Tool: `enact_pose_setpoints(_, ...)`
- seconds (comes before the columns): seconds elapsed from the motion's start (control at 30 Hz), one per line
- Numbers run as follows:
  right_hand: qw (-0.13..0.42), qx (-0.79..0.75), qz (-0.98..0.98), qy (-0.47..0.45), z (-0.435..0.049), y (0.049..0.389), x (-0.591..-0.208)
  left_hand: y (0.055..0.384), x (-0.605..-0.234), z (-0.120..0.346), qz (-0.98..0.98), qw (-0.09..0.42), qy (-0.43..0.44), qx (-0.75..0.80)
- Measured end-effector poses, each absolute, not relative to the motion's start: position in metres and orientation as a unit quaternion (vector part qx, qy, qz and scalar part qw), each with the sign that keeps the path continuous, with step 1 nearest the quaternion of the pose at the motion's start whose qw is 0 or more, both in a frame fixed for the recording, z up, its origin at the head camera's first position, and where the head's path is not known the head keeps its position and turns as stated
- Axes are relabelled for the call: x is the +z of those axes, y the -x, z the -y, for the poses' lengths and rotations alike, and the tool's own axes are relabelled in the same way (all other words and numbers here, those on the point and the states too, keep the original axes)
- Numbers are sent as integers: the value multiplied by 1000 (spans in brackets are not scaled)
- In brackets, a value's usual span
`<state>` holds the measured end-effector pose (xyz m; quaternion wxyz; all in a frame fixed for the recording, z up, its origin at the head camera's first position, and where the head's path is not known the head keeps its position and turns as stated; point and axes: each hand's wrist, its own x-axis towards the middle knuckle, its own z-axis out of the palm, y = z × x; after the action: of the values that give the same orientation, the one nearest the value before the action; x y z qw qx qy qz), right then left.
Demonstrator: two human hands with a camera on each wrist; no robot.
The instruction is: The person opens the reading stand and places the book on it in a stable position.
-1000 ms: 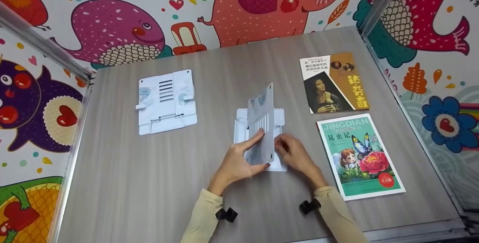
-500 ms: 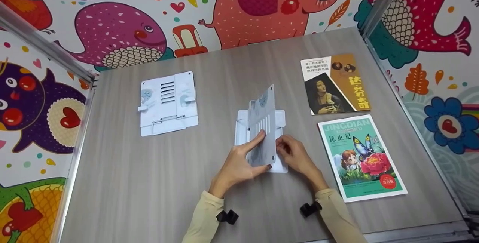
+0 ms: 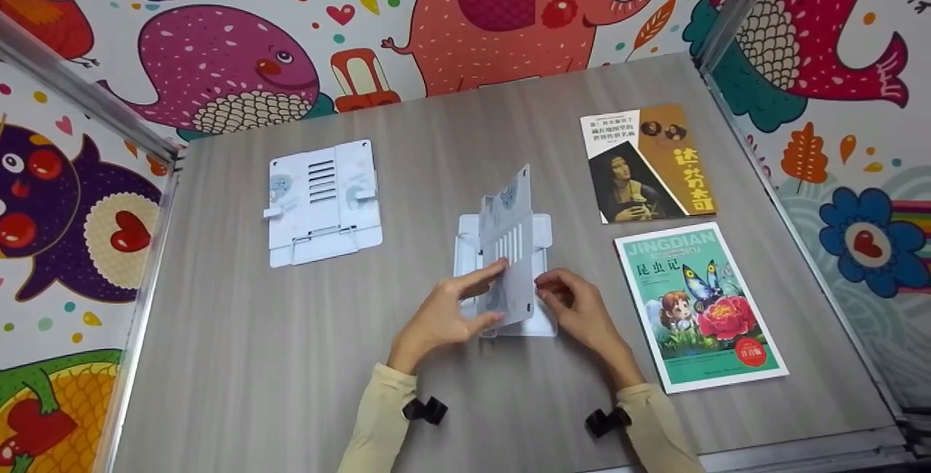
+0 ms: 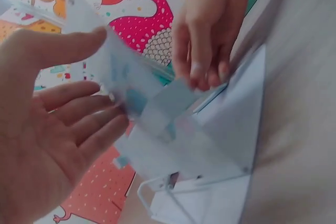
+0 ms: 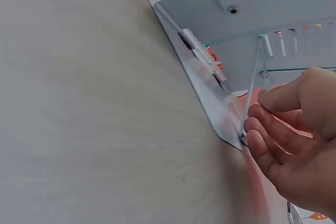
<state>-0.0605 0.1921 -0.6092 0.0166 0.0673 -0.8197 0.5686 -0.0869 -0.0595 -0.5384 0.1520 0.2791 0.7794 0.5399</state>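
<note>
A white book stand point(image 3: 542, 233) lies on the table with its slotted panel point(image 3: 518, 240) raised steeply above the base. My left hand point(image 3: 440, 313) is at the panel's left side, thumb apart from the fingers. In the left wrist view, the left fingers point(image 4: 86, 124) are nearly straight and reach the panel's edge, not curled round it. Behind the panel, on its right, my right hand point(image 3: 582, 305) is bent close over the base. The right wrist view has thumb and fingertips point(image 5: 257, 111) pinching a thin wire support point(image 5: 253, 85) that slants between panel and base.
Another white book stand point(image 3: 324, 204) lies folded flat at the left of the table point(image 3: 240, 356). On the right are a brown-and-white book point(image 3: 647, 164) and, nearer me, a green book point(image 3: 702, 305). Patterned walls point(image 3: 240, 58) edge the table at back and sides.
My left hand has drawn back slightly to the left, its fingers loosening from the panel's near edge. My right hand stays behind the panel, shifted only a little. The panel remains raised.
</note>
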Motion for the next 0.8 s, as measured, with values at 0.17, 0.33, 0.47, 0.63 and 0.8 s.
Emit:
enact_pose_setpoints(0.17,28,627,778,-23,-191,40,-586,122,-528,64,-773,111,-215,586)
enact_pose_setpoints(0.33,75,676,733,-8,-180,13,-557,160,-519,65,-795,53,-186,575)
enact_pose_setpoints(0.47,116,690,714,-35,-164,-3,-539,188,-519,55,-808,28,-185,558)
enact_pose_setpoints(0.63,122,684,717,-46,-143,-10,-533,207,-531,32,-811,30,-172,559)
enact_pose_setpoints(0.8,107,672,732,-11,-130,-7,-538,210,-534,13,-823,67,-164,539)
